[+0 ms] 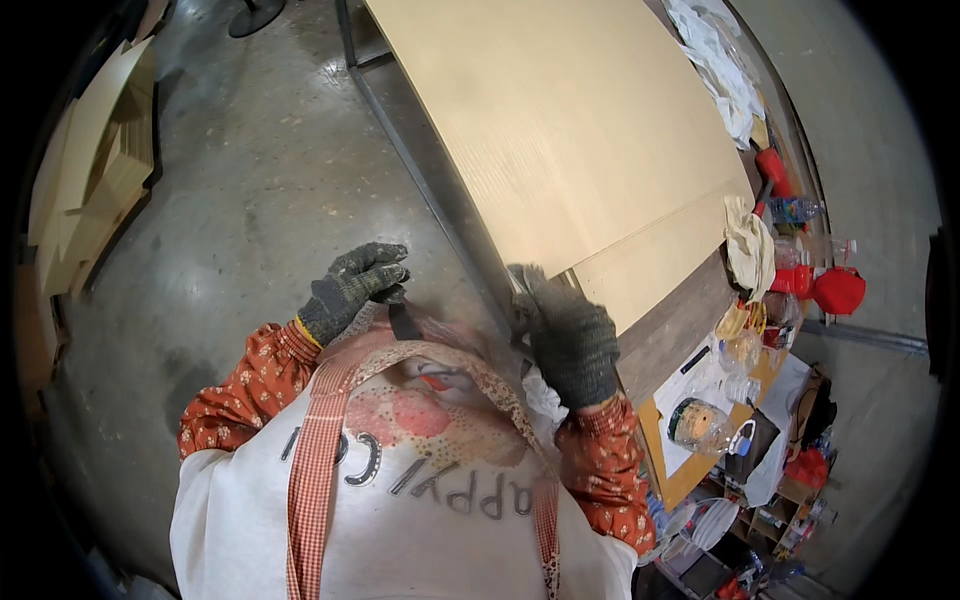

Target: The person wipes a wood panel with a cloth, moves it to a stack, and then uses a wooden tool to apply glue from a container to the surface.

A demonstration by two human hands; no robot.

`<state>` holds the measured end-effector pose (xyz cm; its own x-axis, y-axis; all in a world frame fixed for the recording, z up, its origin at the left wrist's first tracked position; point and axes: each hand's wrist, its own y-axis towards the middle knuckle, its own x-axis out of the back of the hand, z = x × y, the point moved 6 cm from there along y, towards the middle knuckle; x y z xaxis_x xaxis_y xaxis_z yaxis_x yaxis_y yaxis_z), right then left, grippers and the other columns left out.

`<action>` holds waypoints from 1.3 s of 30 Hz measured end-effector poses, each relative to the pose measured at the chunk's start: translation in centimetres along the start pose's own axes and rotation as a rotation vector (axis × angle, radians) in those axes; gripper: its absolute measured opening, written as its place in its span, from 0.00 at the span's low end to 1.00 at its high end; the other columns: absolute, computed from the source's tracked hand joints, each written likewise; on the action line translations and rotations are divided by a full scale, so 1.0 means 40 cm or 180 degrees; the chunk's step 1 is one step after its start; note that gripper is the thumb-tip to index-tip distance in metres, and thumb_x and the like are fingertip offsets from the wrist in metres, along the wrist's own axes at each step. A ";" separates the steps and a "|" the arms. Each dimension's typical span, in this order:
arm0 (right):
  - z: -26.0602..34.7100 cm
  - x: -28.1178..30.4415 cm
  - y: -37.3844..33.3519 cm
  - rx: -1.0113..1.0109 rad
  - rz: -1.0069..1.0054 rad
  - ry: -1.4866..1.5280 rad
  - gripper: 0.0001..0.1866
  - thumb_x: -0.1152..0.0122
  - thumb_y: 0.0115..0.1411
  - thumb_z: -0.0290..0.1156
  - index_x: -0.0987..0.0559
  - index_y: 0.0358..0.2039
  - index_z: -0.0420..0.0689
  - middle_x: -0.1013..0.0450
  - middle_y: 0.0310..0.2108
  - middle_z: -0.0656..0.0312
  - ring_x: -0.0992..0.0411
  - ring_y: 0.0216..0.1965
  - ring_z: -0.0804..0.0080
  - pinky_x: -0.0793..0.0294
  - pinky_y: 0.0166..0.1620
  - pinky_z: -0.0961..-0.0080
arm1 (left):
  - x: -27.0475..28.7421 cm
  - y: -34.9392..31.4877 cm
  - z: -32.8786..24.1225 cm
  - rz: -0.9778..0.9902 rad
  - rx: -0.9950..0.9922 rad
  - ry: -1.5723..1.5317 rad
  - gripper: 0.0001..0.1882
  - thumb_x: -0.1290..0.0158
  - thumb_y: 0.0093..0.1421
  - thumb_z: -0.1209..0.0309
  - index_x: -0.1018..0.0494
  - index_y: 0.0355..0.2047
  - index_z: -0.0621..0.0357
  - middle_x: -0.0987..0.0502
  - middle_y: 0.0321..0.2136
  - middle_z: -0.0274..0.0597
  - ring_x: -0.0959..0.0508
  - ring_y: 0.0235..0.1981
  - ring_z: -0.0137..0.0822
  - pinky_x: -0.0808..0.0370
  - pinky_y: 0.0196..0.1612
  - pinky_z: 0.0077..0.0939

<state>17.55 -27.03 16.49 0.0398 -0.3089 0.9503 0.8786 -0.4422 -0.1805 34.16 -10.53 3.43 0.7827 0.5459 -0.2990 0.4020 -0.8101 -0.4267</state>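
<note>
Board (580, 130), pale, flat, faintly grained

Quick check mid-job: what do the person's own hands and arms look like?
The left hand wears a dark grey knitted glove with pale smudges and a yellow wrist edge. The right hand wears a similar dark glove, partly blurred. The left sleeve and right sleeve are orange-red with small pale flowers, gathered at the wrists.
</note>
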 end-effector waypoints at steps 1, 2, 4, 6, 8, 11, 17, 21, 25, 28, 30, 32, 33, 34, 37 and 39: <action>0.007 0.005 0.005 0.0050 -0.0171 -0.0059 0.14 0.47 0.58 0.36 0.26 0.44 0.48 0.27 0.26 0.52 0.27 0.28 0.52 0.28 0.30 0.61 | 0.001 0.002 0.004 0.0002 0.0019 -0.0033 0.18 0.50 0.61 0.70 0.32 0.51 0.61 0.24 0.40 0.44 0.23 0.41 0.33 0.24 0.42 0.27; 0.012 0.009 0.013 0.0099 -0.0342 -0.0119 0.14 0.46 0.57 0.36 0.26 0.44 0.49 0.28 0.25 0.52 0.27 0.28 0.52 0.28 0.30 0.61 | 0.000 0.006 0.012 0.0003 0.0038 -0.0065 0.18 0.50 0.61 0.70 0.32 0.51 0.61 0.24 0.40 0.44 0.23 0.40 0.33 0.24 0.41 0.26; 0.007 0.005 0.009 0.0115 -0.0439 -0.0056 0.14 0.45 0.57 0.36 0.25 0.44 0.50 0.28 0.25 0.53 0.27 0.28 0.53 0.27 0.31 0.61 | -0.002 0.010 0.009 0.0039 0.0072 -0.0017 0.18 0.50 0.62 0.70 0.32 0.51 0.62 0.24 0.40 0.44 0.23 0.40 0.33 0.23 0.41 0.26; -0.013 -0.013 -0.009 0.0052 -0.0296 0.0194 0.14 0.45 0.56 0.35 0.25 0.44 0.50 0.28 0.24 0.53 0.27 0.28 0.54 0.27 0.31 0.62 | -0.009 0.013 -0.003 0.0112 0.0098 0.0140 0.18 0.50 0.62 0.70 0.32 0.51 0.62 0.24 0.40 0.44 0.23 0.40 0.33 0.23 0.41 0.27; -0.050 -0.023 -0.068 0.0265 -0.0844 0.0350 0.14 0.45 0.56 0.33 0.24 0.44 0.51 0.27 0.25 0.54 0.27 0.29 0.56 0.27 0.32 0.64 | -0.009 0.013 -0.011 0.0084 0.0044 0.0244 0.18 0.51 0.62 0.70 0.33 0.51 0.62 0.24 0.40 0.45 0.23 0.40 0.34 0.23 0.42 0.28; -0.088 -0.024 -0.145 0.0010 -0.1341 0.0632 0.09 0.45 0.55 0.30 0.22 0.38 0.50 0.27 0.24 0.56 0.27 0.29 0.58 0.28 0.33 0.66 | -0.039 0.018 -0.010 0.0163 0.0113 -0.0187 0.18 0.52 0.63 0.68 0.33 0.51 0.63 0.25 0.41 0.46 0.24 0.41 0.36 0.24 0.43 0.31; -0.049 0.005 -0.147 -0.0066 -0.1767 0.0602 0.07 0.47 0.57 0.27 0.21 0.26 0.43 0.28 0.21 0.57 0.30 0.24 0.61 0.29 0.29 0.69 | -0.155 0.069 -0.048 0.0753 0.0213 -0.1048 0.19 0.54 0.64 0.65 0.33 0.51 0.64 0.27 0.43 0.48 0.27 0.46 0.40 0.27 0.48 0.39; 0.020 -0.138 -0.146 -0.0670 -0.2039 -0.5392 0.12 0.52 0.57 0.26 0.22 0.24 0.36 0.30 0.15 0.55 0.32 0.14 0.63 0.33 0.16 0.66 | -0.174 0.179 -0.029 0.0743 -0.0153 -0.0799 0.17 0.52 0.63 0.66 0.31 0.48 0.64 0.26 0.42 0.46 0.26 0.42 0.39 0.26 0.45 0.37; 0.010 -0.101 -0.139 0.0231 -0.1837 -0.2176 0.12 0.53 0.57 0.26 0.22 0.24 0.35 0.30 0.14 0.54 0.32 0.13 0.63 0.33 0.15 0.67 | -0.207 0.190 -0.050 0.0488 0.0027 -0.0485 0.14 0.50 0.61 0.67 0.30 0.43 0.63 0.25 0.39 0.45 0.24 0.40 0.38 0.25 0.44 0.34; -0.002 -0.080 -0.133 0.0375 -0.1742 -0.1313 0.12 0.53 0.56 0.26 0.22 0.24 0.35 0.30 0.14 0.53 0.32 0.13 0.63 0.34 0.14 0.67 | -0.235 0.172 -0.060 0.0400 0.0251 -0.0691 0.14 0.47 0.59 0.65 0.28 0.40 0.62 0.24 0.36 0.43 0.23 0.37 0.36 0.25 0.42 0.32; -0.011 -0.072 -0.134 0.0410 -0.1743 -0.1063 0.12 0.53 0.56 0.26 0.22 0.23 0.34 0.29 0.14 0.53 0.32 0.13 0.64 0.34 0.13 0.67 | -0.239 0.176 -0.066 0.0358 0.0149 -0.0786 0.14 0.46 0.58 0.65 0.28 0.39 0.62 0.24 0.33 0.43 0.23 0.36 0.35 0.24 0.40 0.30; -0.018 -0.059 -0.134 0.0410 -0.1743 -0.0920 0.12 0.53 0.56 0.26 0.22 0.23 0.34 0.29 0.14 0.52 0.32 0.13 0.64 0.34 0.13 0.68 | -0.243 0.175 -0.061 0.0355 0.0031 -0.1028 0.14 0.45 0.58 0.65 0.28 0.38 0.63 0.24 0.31 0.43 0.22 0.34 0.34 0.24 0.39 0.29; -0.023 -0.053 -0.134 0.0428 -0.1749 -0.0867 0.12 0.53 0.56 0.26 0.22 0.23 0.34 0.29 0.14 0.52 0.32 0.12 0.64 0.34 0.12 0.68 | -0.246 0.172 -0.050 0.0218 0.0159 -0.0730 0.14 0.45 0.57 0.66 0.28 0.39 0.63 0.23 0.30 0.43 0.22 0.33 0.34 0.24 0.38 0.28; -0.032 -0.051 -0.125 0.0435 -0.1755 -0.0868 0.12 0.53 0.56 0.26 0.22 0.23 0.34 0.29 0.14 0.52 0.32 0.12 0.64 0.34 0.12 0.68 | -0.254 0.178 -0.049 0.0075 0.0268 -0.0407 0.14 0.44 0.57 0.66 0.28 0.39 0.64 0.23 0.30 0.44 0.22 0.32 0.34 0.23 0.37 0.28; -0.037 -0.066 -0.130 0.0362 -0.1743 -0.1347 0.12 0.53 0.55 0.26 0.23 0.23 0.34 0.29 0.14 0.51 0.31 0.12 0.64 0.34 0.11 0.68 | -0.299 0.166 -0.072 0.0128 0.0365 -0.0719 0.15 0.43 0.55 0.70 0.29 0.41 0.66 0.23 0.33 0.46 0.22 0.33 0.36 0.23 0.37 0.29; -0.022 -0.093 -0.144 0.0163 -0.1676 -0.2785 0.11 0.52 0.54 0.25 0.23 0.23 0.33 0.28 0.16 0.50 0.30 0.13 0.64 0.32 0.13 0.66 | -0.307 0.173 -0.070 0.0374 0.0197 -0.0859 0.15 0.44 0.56 0.71 0.29 0.41 0.67 0.23 0.35 0.46 0.22 0.35 0.37 0.23 0.39 0.30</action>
<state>11.92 -24.05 13.77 -0.0417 0.6465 0.7618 0.9034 -0.3012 0.3051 28.64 -23.44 6.53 0.6642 0.4929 -0.5620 0.2799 -0.8611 -0.4244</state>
